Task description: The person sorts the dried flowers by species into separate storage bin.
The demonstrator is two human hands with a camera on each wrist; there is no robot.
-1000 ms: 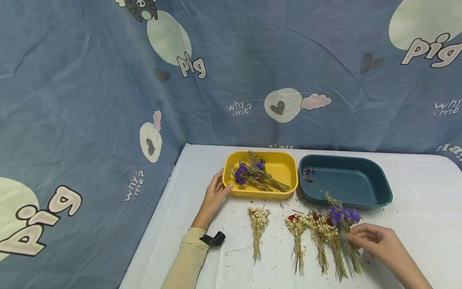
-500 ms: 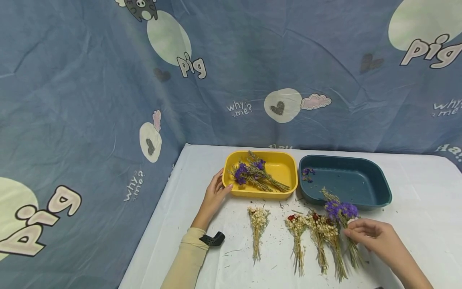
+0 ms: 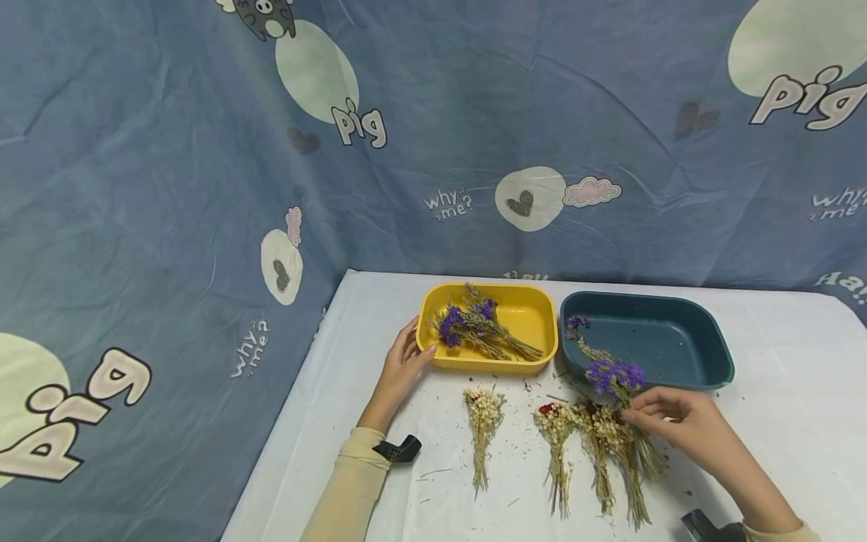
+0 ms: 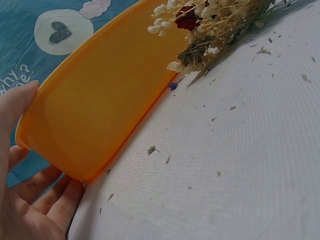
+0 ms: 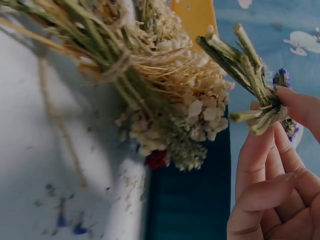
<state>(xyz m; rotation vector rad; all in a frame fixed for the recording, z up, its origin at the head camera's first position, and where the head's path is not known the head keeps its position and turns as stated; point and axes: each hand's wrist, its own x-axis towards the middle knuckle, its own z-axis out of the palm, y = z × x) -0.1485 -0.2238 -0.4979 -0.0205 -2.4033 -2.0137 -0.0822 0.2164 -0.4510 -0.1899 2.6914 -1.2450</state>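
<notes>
My right hand [image 3: 677, 421] pinches the stems of a purple flower bunch [image 3: 615, 376] between thumb and fingers; its blooms overlap the front wall of the teal tray [image 3: 650, 331]. In the right wrist view the fingertips of that hand [image 5: 275, 185] grip the tied stems [image 5: 250, 75]. My left hand [image 3: 404, 365] holds the left end of the yellow tray [image 3: 501, 364], thumb at the rim and fingers against the outer wall, as the left wrist view shows too. Purple bunches [image 3: 474, 324] lie inside the yellow tray.
Cream bunches with red blooms [image 3: 557, 429] lie in front of the teal tray, partly under the held stems. Another cream bunch [image 3: 483, 421] lies before the yellow tray. Small purple bits [image 3: 577, 322] are in the teal tray's left end. Crumbs dot the white table [image 3: 433, 489].
My right hand has moved left and toward the teal tray with the purple bunch, which has left its place at the right of the cream bunches. My left hand stays on the yellow tray.
</notes>
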